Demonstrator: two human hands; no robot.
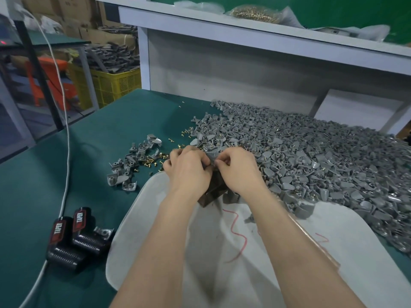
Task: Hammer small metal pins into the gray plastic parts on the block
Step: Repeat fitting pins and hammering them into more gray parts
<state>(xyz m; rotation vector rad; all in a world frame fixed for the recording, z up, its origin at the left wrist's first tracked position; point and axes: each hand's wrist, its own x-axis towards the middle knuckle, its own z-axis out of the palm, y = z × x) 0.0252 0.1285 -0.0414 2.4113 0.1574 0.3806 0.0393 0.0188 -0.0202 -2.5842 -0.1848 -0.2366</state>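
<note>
Left hand (189,168), right hand (241,171): fingers of both curled, pinching one gray part (210,157) between them. Dark block (213,192): just beneath the fingers. Loose pins (151,161): left of the fingers.

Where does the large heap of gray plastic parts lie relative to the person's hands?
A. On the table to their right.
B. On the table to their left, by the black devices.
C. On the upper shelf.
A: the heap of gray parts covers the green table right of the left hand and right hand, which meet at a gray part on the dark block; only a small scatter lies left.
</note>
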